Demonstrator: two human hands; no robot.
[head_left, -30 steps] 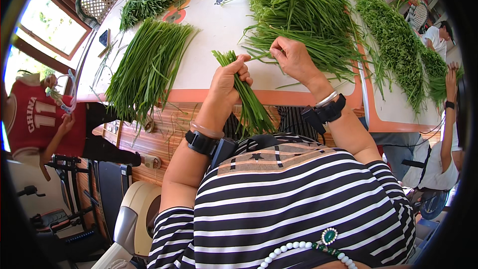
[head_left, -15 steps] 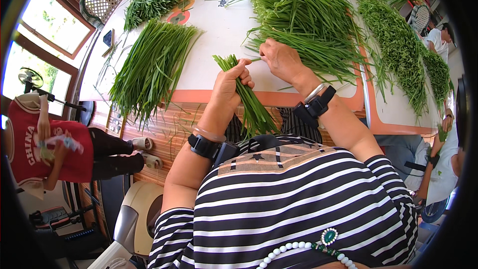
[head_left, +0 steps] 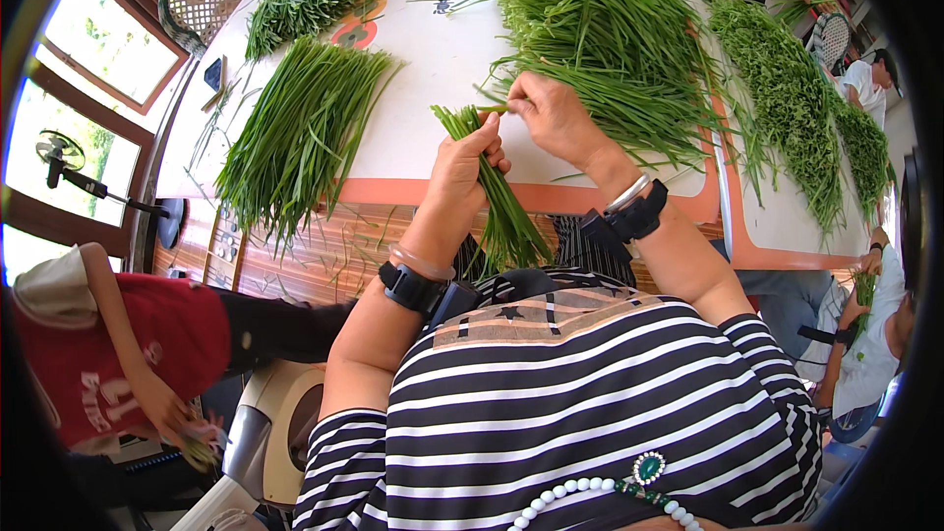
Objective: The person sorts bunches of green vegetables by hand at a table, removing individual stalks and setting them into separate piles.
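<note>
A bunch of garlic chives hangs from my left hand, its cut ends up and its leaves drooping over the table's near edge. The left fingers are wrapped round it, thumb on top. Just to the right, my right hand is closed in a pinch on a thin chive stem beside the bunch's upper end. Beyond that hand lies a big heap of chives. A neat pile of chives rests left of my hands, its leaves reaching over the edge.
The white table has an orange border. More greens lie at the far left, near a phone. A second table on the right bears another long heap. Other people work around; a person in red stands at left.
My hands have drawn closer together, the left moving slightly right with its bunch. The person in red has come nearer along the left side. At right, another person's hands and greens have shifted.
</note>
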